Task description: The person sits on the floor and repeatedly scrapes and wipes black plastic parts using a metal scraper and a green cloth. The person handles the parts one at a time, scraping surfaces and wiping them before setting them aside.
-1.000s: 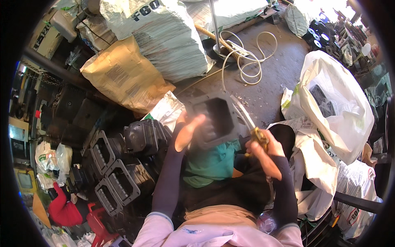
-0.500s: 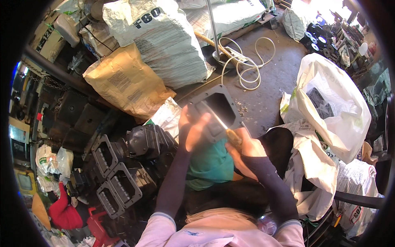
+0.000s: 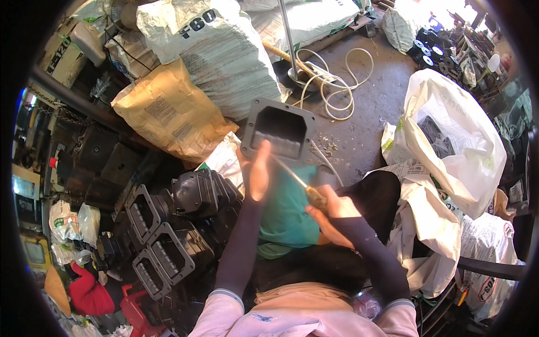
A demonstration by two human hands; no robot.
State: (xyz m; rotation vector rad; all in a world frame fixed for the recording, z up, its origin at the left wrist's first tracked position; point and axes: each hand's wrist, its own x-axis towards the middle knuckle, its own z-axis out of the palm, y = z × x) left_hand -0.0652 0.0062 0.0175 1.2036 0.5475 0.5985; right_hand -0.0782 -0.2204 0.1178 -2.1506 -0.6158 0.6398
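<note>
My left hand point(image 3: 258, 174) grips the near-left edge of a dark grey plastic housing point(image 3: 307, 150), with the thumb over its rim. The part has a squared flange with holes around a deep hollow that faces me. My right hand point(image 3: 332, 203) is closed around the yellow handle of a thin-bladed knife point(image 3: 316, 196). Its blade slants up and left, with the tip close to the housing's near edge by my left thumb; whether it touches I cannot tell. Below the housing, a green cloth point(image 3: 289, 219) lies over my lap.
Similar dark housings point(image 3: 168, 250) are stacked at my left. An open white sack point(image 3: 455, 140) with dark parts inside stands at the right. Ahead are a brown paper bag point(image 3: 171, 112), large white sacks point(image 3: 210, 62) and a coiled pale hose point(image 3: 351, 104). A red-sleeved person point(image 3: 90, 289) is at far left.
The housing has moved up and left and turned more upright. My right hand has drawn slightly down and toward me with the knife, whose blade has come away from across the opening.
</note>
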